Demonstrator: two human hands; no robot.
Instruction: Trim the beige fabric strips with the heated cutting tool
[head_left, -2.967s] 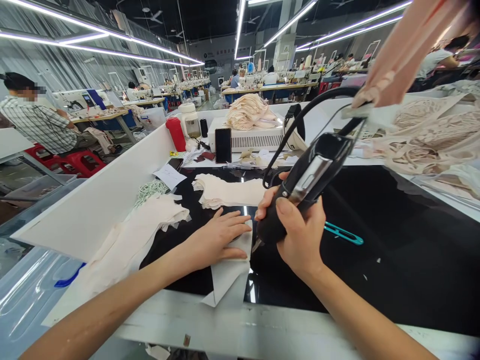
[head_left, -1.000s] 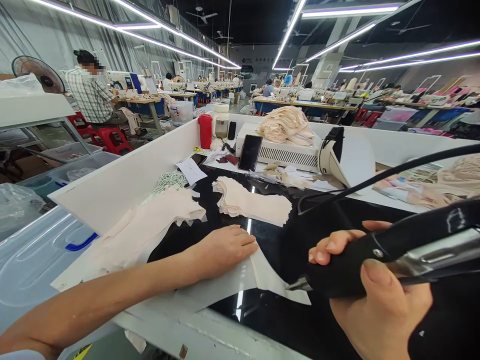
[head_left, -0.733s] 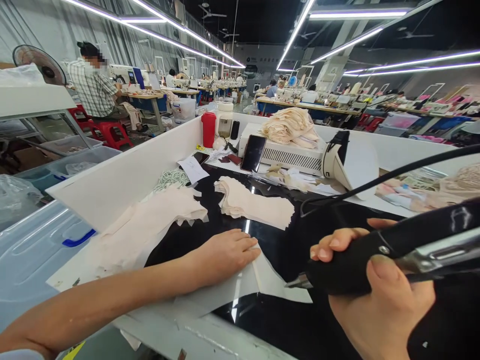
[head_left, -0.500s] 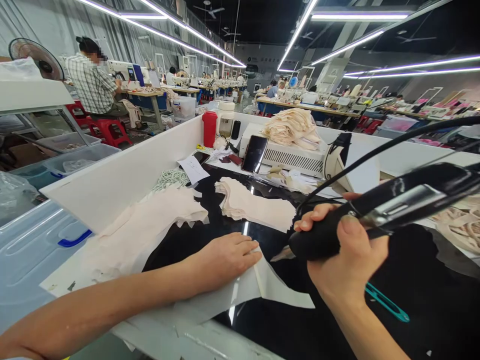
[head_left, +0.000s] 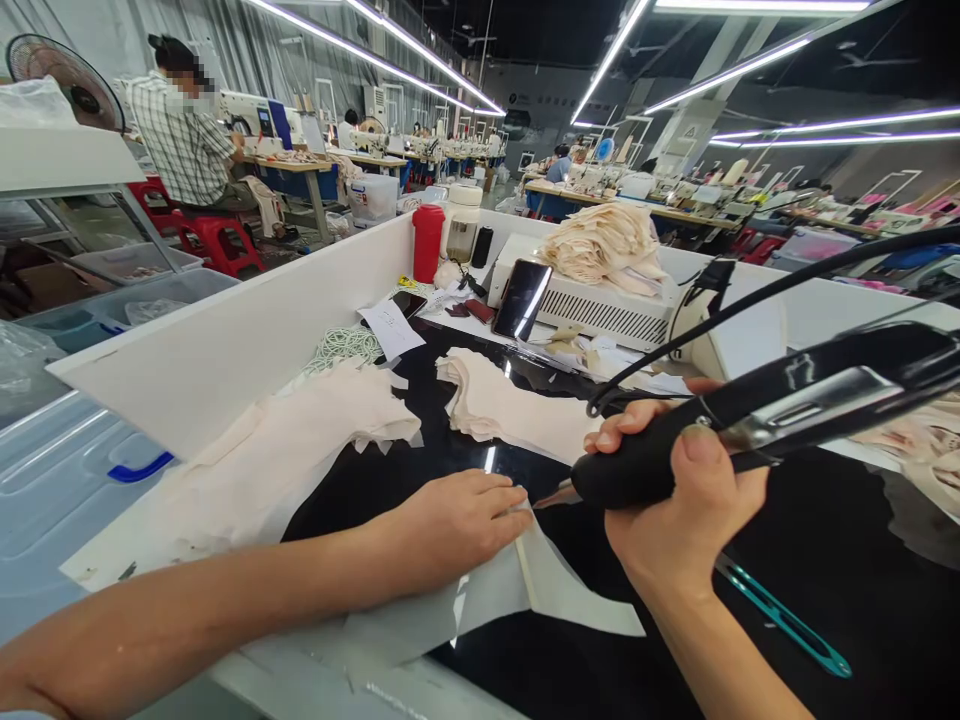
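My left hand [head_left: 461,520] lies flat, fingers stretched out, on a thin whitish translucent sheet [head_left: 487,610] that has a narrow cream strip [head_left: 524,572] along it. Wrapped in my right hand [head_left: 686,505] is a black corded hand tool [head_left: 757,420] with a silver lever on its side. Its pointed metal tip [head_left: 559,494] is close to my left fingertips, by the sheet's upper edge; I cannot tell whether it touches. A stack of pale pink fabric pieces [head_left: 517,405] lies just beyond, and a larger pile [head_left: 277,450] is at the left.
A teal slotted tool [head_left: 787,620] lies right of my right wrist on the black tabletop [head_left: 810,550]. A white partition [head_left: 225,370] borders the left. Behind stand a leaning phone [head_left: 523,300], a red cup [head_left: 427,245] and a fabric heap [head_left: 600,245]. The tool's cable [head_left: 750,310] arches across the right.
The tool in my right hand has moved left, bringing its tip to the sheet near my left fingertips. My left hand stays on the sheet. The camera view has shifted slightly.
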